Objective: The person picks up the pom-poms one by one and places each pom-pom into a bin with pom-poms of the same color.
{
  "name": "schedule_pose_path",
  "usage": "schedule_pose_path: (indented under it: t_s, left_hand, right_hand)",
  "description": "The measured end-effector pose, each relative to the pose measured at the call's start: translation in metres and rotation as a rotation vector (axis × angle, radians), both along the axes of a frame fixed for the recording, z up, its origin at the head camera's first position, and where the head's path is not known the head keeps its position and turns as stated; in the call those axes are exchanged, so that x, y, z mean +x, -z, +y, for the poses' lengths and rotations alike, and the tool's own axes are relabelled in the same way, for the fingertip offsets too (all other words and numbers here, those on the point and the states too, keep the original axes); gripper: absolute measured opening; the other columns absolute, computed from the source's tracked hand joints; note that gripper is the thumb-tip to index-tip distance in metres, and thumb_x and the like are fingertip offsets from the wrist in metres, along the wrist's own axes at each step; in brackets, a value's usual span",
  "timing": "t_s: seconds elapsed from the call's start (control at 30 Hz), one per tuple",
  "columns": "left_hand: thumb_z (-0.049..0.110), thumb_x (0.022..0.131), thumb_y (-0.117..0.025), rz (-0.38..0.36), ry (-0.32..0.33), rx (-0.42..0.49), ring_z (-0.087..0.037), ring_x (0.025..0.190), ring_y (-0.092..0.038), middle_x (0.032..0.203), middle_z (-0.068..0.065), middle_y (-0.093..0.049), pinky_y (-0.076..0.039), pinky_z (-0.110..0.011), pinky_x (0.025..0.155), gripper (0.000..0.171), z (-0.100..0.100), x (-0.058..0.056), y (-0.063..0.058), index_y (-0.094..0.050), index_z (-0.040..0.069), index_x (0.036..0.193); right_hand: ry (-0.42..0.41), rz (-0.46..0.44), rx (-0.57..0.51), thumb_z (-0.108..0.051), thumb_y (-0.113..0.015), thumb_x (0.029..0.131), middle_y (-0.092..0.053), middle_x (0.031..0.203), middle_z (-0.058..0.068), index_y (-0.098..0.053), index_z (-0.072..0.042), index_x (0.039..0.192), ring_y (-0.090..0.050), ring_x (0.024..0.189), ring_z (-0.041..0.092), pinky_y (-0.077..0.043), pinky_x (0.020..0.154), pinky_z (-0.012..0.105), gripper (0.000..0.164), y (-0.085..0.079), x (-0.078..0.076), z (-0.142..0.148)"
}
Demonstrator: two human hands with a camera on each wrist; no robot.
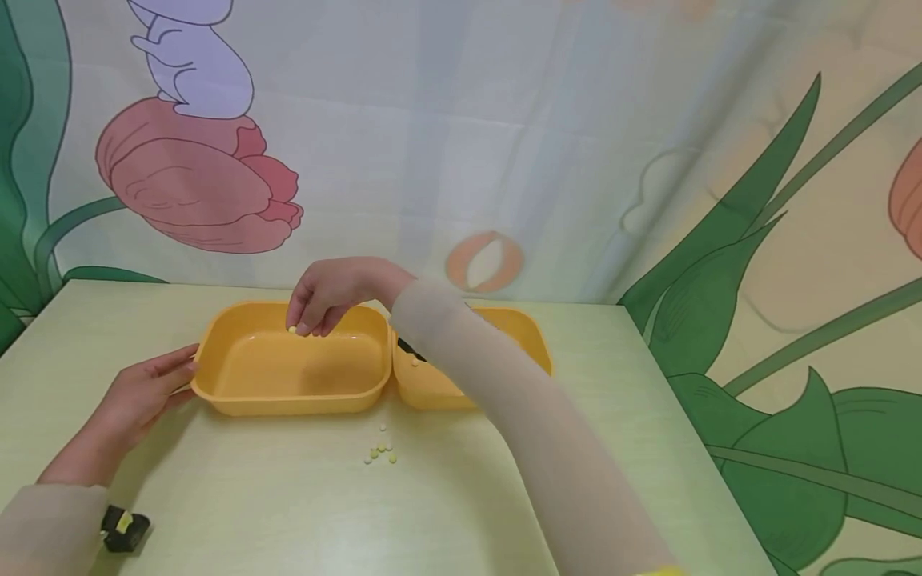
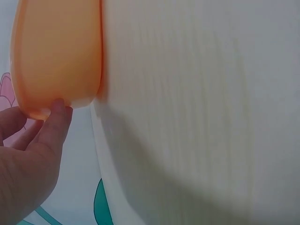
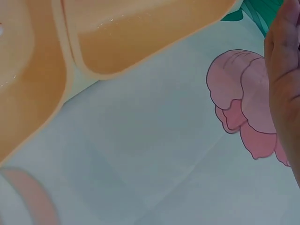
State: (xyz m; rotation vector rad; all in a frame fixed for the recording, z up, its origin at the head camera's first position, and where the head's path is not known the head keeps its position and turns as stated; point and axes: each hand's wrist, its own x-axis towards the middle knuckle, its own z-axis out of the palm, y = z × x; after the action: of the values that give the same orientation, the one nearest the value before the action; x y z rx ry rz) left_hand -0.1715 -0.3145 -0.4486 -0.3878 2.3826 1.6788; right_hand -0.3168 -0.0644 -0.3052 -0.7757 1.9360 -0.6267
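Two yellow-orange plastic tubs stand side by side on the table. Over the left tub (image 1: 288, 404), my right hand (image 1: 327, 296) pinches a small pale yellow pellet (image 1: 291, 330) between thumb and fingertips. That forearm crosses above the right tub (image 1: 435, 398) and hides part of it; a small pale pellet (image 1: 414, 364) shows inside. At the left tub's outer end, my left hand (image 1: 144, 396) touches the wall with its fingers extended. The left wrist view has those fingertips (image 2: 57, 105) against the tub's end. On the table before the tubs lie several white and yellow pellets (image 1: 382, 448).
The pale table (image 1: 274, 496) ends at a hanging cloth (image 1: 403, 160) printed with flowers and a white animal, behind the tubs and along the right side. Next to the left sleeve sits a small black device (image 1: 124, 530) with a yellow mark.
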Motion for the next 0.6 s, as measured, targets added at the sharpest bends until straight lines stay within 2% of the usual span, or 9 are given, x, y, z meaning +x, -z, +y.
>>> schedule_pose_path:
  t_s: [0.2, 0.27, 0.4, 0.6]
  left_hand:
    - [0.032, 0.112, -0.036, 0.006, 0.001, 0.0, 0.02, 0.097, -0.047, 0.167, -0.031, -0.014, -0.06, -0.012, 0.085, 0.061, 0.001, 0.001, 0.001, -0.016, 0.001, 0.161]
    - [0.032, 0.112, -0.036, 0.012, 0.008, 0.007, 0.023, 0.092, -0.045, 0.166, -0.031, -0.014, -0.06, -0.012, 0.085, 0.062, 0.002, 0.001, 0.001, -0.017, -0.001, 0.161]
    - [0.032, 0.112, -0.037, 0.022, 0.017, 0.016, 0.023, 0.094, -0.047, 0.166, -0.032, -0.015, -0.06, -0.013, 0.086, 0.062, 0.005, 0.001, 0.003, -0.017, -0.001, 0.161]
    - [0.03, 0.111, -0.039, 0.043, 0.015, 0.042, 0.026, 0.09, -0.047, 0.166, -0.032, -0.015, -0.06, -0.012, 0.084, 0.062, 0.006, -0.001, 0.004, -0.018, -0.002, 0.16]
  right_hand:
    - [-0.041, -0.014, 0.035, -0.005, -0.065, 0.098, -0.067, 0.088, 0.003, -0.07, -0.002, 0.104, -0.062, 0.076, 0.013, -0.062, 0.076, 0.02, 0.008, 0.017, -0.003, -0.021]
    - [-0.032, -0.006, 0.038, -0.005, -0.065, 0.098, -0.066, 0.087, 0.002, -0.07, -0.002, 0.104, -0.061, 0.076, 0.013, -0.061, 0.076, 0.02, 0.008, 0.023, -0.003, -0.026]
    - [-0.008, 0.044, 0.038, -0.006, -0.065, 0.098, -0.065, 0.087, 0.001, -0.07, -0.002, 0.106, -0.06, 0.077, 0.012, -0.061, 0.075, 0.018, 0.01, 0.032, -0.001, -0.032]
    - [0.039, 0.095, 0.043, -0.005, -0.066, 0.098, -0.065, 0.089, 0.0, -0.071, -0.002, 0.109, -0.061, 0.078, 0.011, -0.061, 0.076, 0.017, 0.013, 0.036, 0.003, -0.041]
